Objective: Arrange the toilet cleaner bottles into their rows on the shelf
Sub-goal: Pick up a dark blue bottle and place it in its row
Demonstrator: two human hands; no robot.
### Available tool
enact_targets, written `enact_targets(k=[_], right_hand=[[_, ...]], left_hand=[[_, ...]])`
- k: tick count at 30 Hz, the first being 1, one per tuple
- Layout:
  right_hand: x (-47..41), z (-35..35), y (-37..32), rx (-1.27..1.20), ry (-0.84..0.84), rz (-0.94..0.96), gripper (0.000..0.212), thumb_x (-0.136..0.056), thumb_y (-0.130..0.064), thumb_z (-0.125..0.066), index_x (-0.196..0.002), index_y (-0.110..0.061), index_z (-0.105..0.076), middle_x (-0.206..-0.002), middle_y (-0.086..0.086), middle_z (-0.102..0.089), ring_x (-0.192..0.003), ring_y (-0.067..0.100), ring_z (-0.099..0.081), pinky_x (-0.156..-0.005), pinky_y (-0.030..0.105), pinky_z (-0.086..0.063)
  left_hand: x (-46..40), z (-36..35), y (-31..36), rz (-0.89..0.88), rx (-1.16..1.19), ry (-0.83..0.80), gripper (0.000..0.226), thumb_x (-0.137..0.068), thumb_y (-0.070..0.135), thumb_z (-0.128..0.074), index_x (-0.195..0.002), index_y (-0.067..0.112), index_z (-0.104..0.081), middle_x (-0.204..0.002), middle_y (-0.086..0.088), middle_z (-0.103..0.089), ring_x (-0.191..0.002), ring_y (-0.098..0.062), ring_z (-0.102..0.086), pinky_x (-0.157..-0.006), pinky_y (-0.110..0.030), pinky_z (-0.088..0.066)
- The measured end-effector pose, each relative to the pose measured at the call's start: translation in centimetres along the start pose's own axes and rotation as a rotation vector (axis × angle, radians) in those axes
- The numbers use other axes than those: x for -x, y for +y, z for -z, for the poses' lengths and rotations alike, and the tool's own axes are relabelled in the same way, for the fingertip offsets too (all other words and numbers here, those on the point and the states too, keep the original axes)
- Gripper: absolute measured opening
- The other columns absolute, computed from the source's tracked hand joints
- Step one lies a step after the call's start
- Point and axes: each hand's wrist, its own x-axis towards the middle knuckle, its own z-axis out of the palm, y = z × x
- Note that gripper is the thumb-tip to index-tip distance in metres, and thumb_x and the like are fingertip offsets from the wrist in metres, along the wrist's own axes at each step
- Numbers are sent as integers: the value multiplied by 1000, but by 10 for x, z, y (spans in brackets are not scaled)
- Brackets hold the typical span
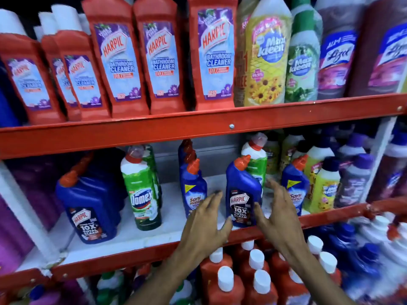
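On the middle shelf [154,230] a blue Harpic bottle [241,190] with an orange cap stands upright near the front edge. My left hand [204,225] is spread just left of it and my right hand [279,214] just right of it, fingers apart, neither gripping it. A green Domex bottle [255,161] stands right behind it. To the left stand a blue Sani Fresh bottle [193,188], another green Domex bottle [142,190] and a row of larger blue Harpic bottles [88,212]. A second Sani Fresh bottle [295,186] stands to the right.
Red Harpic bathroom cleaner bottles [163,58] and Maxkleen bottles [266,53] fill the top shelf. Yellow and purple floor cleaner bottles [326,183] crowd the middle shelf's right end. Red bottles with white caps [224,280] stand on the shelf below. Bare shelf shows between the Domex and Sani Fresh rows.
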Motion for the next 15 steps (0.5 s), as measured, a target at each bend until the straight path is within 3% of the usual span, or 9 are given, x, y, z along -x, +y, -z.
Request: enact_targets(k=[2,5,8,9,11,13,15], right_hand=[[-3,-2,10,-146,-69,-83,57,-82,-14,-74,-135,-15,-50,-123,3,-65,-110,19,-64,-93,31,-52],[-8,-8,28,-225,-161,-174,47,-83,-18,-76,-127,-21,-59,-112,-3,-72,-98,5,-69,-87,38,-61],[-11,-8,31,-293,-198,-198,42,-84,-20,-76,-123,-24,-61,-110,-8,-73,-97,-8,-68,-81,20,-59],[-11,-9,31,-301,-203,-192,41,-84,-18,-77,-122,-24,-61,-110,-8,-74,-97,-10,-67,-78,11,-56],[-9,-7,26,-328,-198,-185,42,-83,-11,-77,-118,-26,-61,-109,-8,-74,-98,-6,-68,-75,4,-50],[-2,-5,14,-356,-188,-139,43,-82,-6,-77,-117,-26,-62,-111,-8,-73,-96,1,-70,-79,7,-51],[5,-5,-3,-399,-162,-88,43,-82,-4,-76,-119,-21,-63,-114,-6,-73,-97,1,-70,-83,12,-53]], left_hand=[[-11,-10,2,63,144,15,65,-91,37,-62,-150,20,-40,-152,-1,-54,-137,-20,-52,-114,-32,-43],[-25,-29,0,158,331,26,54,-89,23,-69,-140,20,-51,-133,-1,-69,-118,-19,-67,-99,-33,-57],[-29,-39,-1,227,476,52,45,-90,14,-71,-132,17,-54,-124,-1,-73,-107,-10,-69,-87,-13,-57],[-28,-42,-1,231,502,74,43,-90,11,-71,-130,16,-55,-122,0,-73,-105,-7,-69,-87,-14,-58],[-21,-45,-4,232,563,139,43,-87,9,-72,-125,17,-56,-117,1,-74,-104,-8,-71,-91,-33,-61],[-9,-44,-8,230,638,208,44,-84,8,-72,-123,23,-56,-113,1,-76,-106,-10,-73,-93,-42,-61],[6,-35,-13,207,659,290,44,-87,8,-73,-125,23,-57,-108,2,-77,-103,-8,-73,-91,-39,-62]])
